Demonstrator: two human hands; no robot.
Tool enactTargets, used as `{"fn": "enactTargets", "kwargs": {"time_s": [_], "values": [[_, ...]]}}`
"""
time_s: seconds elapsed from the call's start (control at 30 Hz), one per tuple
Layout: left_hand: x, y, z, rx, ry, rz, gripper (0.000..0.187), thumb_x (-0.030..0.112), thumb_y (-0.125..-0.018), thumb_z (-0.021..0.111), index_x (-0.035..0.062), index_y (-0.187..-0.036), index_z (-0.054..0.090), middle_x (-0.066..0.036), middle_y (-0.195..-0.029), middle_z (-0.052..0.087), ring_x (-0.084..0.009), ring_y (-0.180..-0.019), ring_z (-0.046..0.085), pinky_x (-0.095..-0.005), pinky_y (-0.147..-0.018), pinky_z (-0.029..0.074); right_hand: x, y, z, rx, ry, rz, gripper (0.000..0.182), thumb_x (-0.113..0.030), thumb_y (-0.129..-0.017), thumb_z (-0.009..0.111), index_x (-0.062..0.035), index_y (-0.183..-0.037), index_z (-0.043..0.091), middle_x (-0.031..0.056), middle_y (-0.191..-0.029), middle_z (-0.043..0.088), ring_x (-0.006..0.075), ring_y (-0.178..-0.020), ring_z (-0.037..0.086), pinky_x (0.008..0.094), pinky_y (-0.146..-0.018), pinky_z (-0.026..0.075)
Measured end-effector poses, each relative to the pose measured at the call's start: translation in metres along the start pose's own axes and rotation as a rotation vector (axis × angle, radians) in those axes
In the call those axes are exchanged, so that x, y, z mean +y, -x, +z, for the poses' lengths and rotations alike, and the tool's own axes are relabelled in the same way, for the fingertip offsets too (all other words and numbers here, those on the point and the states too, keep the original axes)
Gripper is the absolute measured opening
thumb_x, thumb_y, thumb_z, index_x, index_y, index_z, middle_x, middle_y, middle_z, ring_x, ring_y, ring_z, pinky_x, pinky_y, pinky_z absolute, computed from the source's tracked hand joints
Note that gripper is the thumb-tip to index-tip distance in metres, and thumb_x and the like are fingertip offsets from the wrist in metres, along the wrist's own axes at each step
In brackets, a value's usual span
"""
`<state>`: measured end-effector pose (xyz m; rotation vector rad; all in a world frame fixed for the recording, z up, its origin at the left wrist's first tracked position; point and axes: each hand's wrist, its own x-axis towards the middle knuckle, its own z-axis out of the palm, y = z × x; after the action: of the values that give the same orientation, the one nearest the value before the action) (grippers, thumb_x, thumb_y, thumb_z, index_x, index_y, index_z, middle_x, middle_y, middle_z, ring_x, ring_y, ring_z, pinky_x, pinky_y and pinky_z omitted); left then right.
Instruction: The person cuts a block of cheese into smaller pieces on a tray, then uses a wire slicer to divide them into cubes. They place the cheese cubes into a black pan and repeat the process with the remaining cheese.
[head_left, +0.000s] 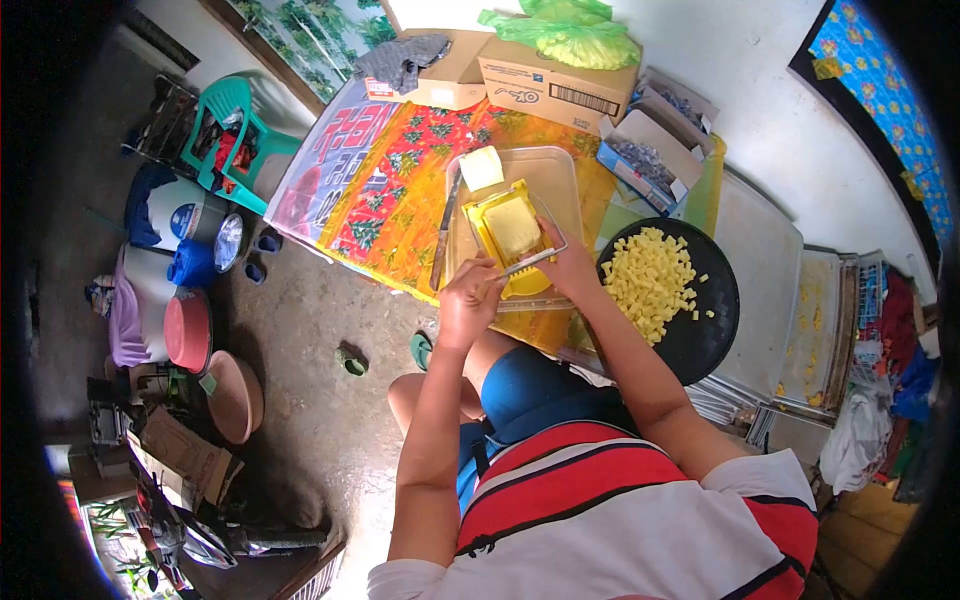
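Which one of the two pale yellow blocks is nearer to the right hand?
The block in the yellow slicer: it lies close by the right hand, while the other sits at the tray's far end.

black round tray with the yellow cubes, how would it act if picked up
The black tray looks stiff, judging by its even round rim. The yellow cubes are heaped toward one side, so it would probably lift unevenly, and the loose ones may slide.
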<state>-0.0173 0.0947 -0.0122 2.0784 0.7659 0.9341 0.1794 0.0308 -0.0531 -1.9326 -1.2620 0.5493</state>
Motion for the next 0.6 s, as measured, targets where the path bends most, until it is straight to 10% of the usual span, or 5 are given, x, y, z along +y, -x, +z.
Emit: {"fn": "enactTargets", "kwargs": {"time_s": [0.4,0.6], "values": [[0.001,0.002,0.0,0.007,-0.022,0.016,0.012,0.001,-0.08,0.074,0.0005,-0.091,0.069,-0.015,-0.101,0.069,-0.0323,-0.111,0.065,-0.0372,-0.09,0.052,0.02,-0.001,0.013,0.083,-0.332,-0.082,0.081,-0.02,-0.079,0.08,-0.0001,-0.145,0.038,0.0171,-0.132,0.059,0.0307,-0.123,0.056,0.0396,-0.102,0.044],[0.003,0.002,0.0,0.007,-0.045,0.015,0.012,0.001,-0.08,0.073,0.0007,-0.09,0.069,-0.015,-0.102,0.068,-0.0325,-0.112,0.064,-0.0372,-0.089,0.053,-0.009,0.024,-0.006,0.32,-0.189,-0.321,0.073,-0.025,-0.079,0.077,-0.007,-0.143,0.044,0.0197,-0.145,0.044,0.0411,-0.135,0.039,0.0433,-0.108,0.038]]}}
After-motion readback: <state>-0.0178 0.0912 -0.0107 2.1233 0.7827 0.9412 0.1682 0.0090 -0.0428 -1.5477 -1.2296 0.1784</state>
